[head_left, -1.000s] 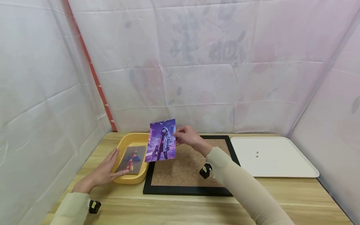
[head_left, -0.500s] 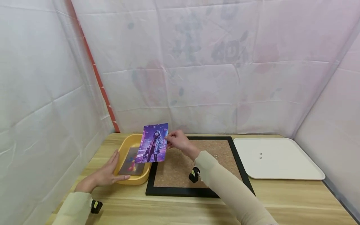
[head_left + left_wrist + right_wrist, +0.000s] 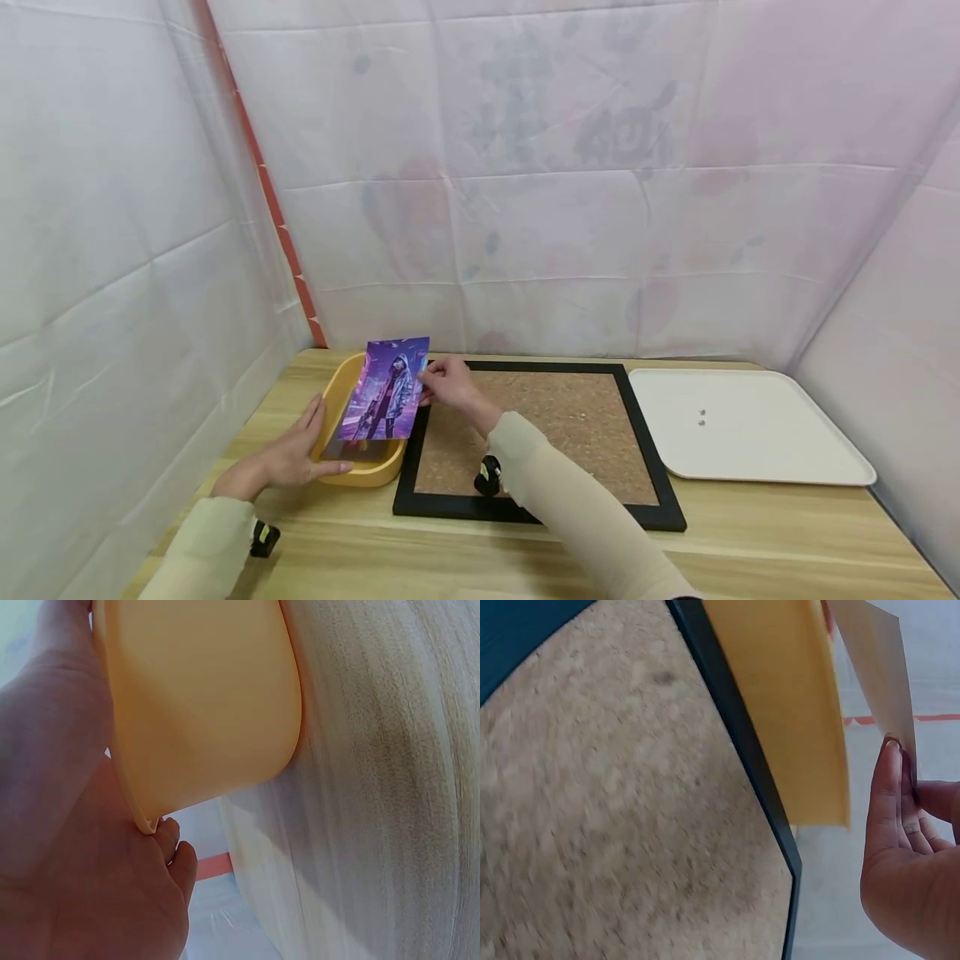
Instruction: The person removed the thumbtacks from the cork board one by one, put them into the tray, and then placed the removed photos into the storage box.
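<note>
My right hand [image 3: 453, 387] pinches a purple picture print [image 3: 387, 389] by its right edge, thumb on one side and fingertips on the other. The print shows a hooded figure. It is held tilted over a yellow plastic bin [image 3: 378, 477], and its plain back [image 3: 885, 667] faces the right wrist camera. Under it, mostly covered, a grey print [image 3: 358, 452] lies in the bin. My left hand [image 3: 288, 458] rests against the bin's left side and near rim, fingers straight and thumb spread along the near edge. In the left wrist view, the palm lies along the bin's rim [image 3: 124, 757].
Right of the bin, a cork board [image 3: 555, 417] with a black frame [image 3: 652, 433] lies on the wooden table [image 3: 375, 550]. Farther right sits a white tray [image 3: 765, 425] with two small metallic pieces [image 3: 702, 417]. White sheeting [image 3: 540, 225] surrounds the table.
The right hand has carried the purple print left and slightly lower, so it now covers most of the grey print. The left hand stays at the bin.
</note>
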The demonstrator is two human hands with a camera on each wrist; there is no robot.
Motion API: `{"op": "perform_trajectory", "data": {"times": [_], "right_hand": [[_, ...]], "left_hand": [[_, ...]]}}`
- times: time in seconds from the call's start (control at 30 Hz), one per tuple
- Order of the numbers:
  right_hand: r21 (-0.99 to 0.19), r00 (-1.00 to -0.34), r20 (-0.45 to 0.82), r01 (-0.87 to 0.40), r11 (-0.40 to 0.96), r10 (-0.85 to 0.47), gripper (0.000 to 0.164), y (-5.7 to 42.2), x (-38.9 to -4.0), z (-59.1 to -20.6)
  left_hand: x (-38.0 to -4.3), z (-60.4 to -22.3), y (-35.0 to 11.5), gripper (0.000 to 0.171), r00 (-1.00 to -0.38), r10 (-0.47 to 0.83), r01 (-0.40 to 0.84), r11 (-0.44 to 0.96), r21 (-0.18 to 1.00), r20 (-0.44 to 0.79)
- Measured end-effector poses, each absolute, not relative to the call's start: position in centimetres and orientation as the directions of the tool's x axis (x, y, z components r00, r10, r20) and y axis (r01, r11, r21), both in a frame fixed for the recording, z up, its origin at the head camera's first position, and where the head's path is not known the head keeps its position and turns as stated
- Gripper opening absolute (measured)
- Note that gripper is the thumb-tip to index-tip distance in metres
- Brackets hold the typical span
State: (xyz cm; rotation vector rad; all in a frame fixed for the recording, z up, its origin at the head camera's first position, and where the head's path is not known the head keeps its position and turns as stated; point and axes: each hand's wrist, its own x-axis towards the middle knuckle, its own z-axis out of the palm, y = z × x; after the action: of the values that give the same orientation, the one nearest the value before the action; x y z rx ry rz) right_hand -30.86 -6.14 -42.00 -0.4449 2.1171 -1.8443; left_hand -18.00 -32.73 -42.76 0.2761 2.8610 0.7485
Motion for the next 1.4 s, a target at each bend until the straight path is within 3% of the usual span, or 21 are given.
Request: {"op": "perform_trajectory", "data": {"times": [0.27, 0.6, 0.77, 1.0, 1.2, 1.4], "right_hand": [[-0.967, -0.913, -0.007, -0.098, 0.236, -0.407, 0.021, -8.0, -29.9, -42.7], [-0.898, -0.920, 0.036, -0.202, 0.392, -0.390, 0.037, -10.5, -29.2, -42.1], [-0.857, -0.933, 0.043, -0.219, 0.467, -0.358, 0.038, -11.5, -28.8, -42.5], [-0.822, -0.946, 0.047, -0.219, 0.526, -0.320, 0.050, -12.1, -28.8, -43.4], [-0.777, -0.948, 0.079, -0.252, 0.577, -0.308, 0.041, -12.1, -29.1, -43.2], [-0.841, -0.930, 0.028, -0.220, 0.494, -0.366, 0.031, -11.7, -29.5, -43.1]], "left_hand": [[-18.0, -42.6, -32.8, 0.129, -0.965, 0.211, 0.101, 0.851, 0.516, -0.159], [-18.4, -42.0, -32.8, 0.128, -0.962, 0.218, 0.106, 0.855, 0.507, -0.166], [-18.5, -42.1, -32.9, 0.129, -0.961, 0.212, 0.100, 0.861, 0.498, -0.175], [-18.1, -42.6, -32.9, 0.129, -0.963, 0.199, 0.083, 0.859, 0.505, -0.179], [-18.1, -42.8, -32.8, 0.127, -0.965, 0.214, 0.109, 0.857, 0.504, -0.154], [-18.2, -42.8, -32.8, 0.126, -0.964, 0.221, 0.118, 0.857, 0.502, -0.150]]}}
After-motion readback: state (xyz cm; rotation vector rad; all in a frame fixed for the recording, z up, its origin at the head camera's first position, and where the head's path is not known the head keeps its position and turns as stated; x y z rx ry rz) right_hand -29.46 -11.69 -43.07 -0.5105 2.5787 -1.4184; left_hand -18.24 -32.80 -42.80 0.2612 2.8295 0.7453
